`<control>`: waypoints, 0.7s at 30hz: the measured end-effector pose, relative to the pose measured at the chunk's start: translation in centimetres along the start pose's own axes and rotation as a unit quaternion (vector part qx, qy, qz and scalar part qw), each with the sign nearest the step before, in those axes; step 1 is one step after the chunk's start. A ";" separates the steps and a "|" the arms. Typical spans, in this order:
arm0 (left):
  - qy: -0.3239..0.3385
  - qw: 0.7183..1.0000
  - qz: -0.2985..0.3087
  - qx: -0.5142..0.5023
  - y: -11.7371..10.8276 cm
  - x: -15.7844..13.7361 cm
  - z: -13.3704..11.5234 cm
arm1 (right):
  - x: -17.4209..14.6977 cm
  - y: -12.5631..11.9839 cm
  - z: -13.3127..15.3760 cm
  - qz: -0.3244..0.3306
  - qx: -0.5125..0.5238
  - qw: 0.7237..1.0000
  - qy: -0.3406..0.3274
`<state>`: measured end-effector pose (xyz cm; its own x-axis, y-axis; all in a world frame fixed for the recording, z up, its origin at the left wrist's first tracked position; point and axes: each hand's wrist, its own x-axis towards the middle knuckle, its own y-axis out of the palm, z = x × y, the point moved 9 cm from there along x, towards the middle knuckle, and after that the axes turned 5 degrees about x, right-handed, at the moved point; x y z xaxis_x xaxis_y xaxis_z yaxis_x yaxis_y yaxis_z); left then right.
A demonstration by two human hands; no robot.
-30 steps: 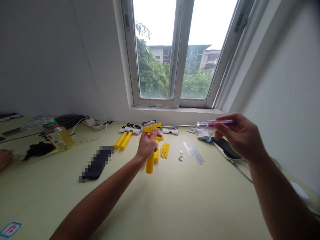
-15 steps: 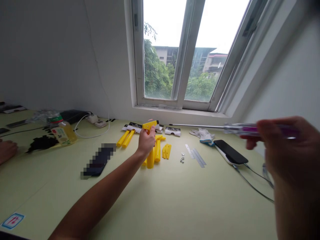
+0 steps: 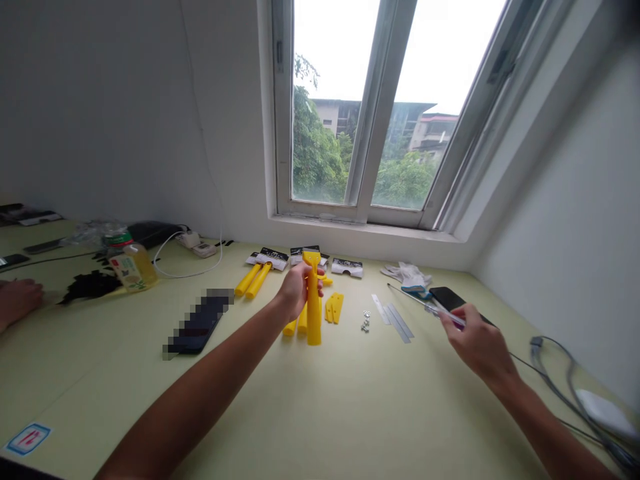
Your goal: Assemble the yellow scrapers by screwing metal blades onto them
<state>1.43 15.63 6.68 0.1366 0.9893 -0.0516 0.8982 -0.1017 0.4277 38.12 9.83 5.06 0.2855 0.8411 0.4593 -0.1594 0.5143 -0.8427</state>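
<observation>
Plainly bright yellow, the scraper (image 3: 314,313) sits in your left hand (image 3: 296,288), fingers wrapped round its upper handle. Short, wide head uppermost, two small dots on its face; long smooth shank, a little broader at the lower end. Held in front of more yellow handles (image 3: 290,329) on the pale green bench (image 3: 350,400). Your right hand (image 3: 477,343) pinches the screwdriver (image 3: 430,308) by its handle, thin shaft angled left, near the gloves (image 3: 407,275).
</observation>
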 end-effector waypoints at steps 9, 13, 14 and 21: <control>0.012 0.999 -0.031 0.032 -1.1 0.2 -0.9 | -0.3 4.3 1.2 0.171 -0.068 0.980 -0.081; 0.041 0.995 -0.042 0.077 -1.0 0.3 -0.4 | 2.9 4.9 6.9 0.155 0.041 0.981 -0.111; 0.050 0.994 -0.042 0.084 -0.9 0.4 -0.1 | 4.0 5.8 8.4 0.170 0.054 0.978 -0.112; 0.071 0.991 -0.071 0.083 -1.9 1.0 2.3 | 10.4 14.6 14.2 0.233 0.100 0.967 0.013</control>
<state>0.82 16.60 3.69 -0.0459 0.9984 0.0321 0.9621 0.0356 0.2705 25.36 28.50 1.55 0.1632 0.9860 0.0338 -0.4546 0.1055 -0.8844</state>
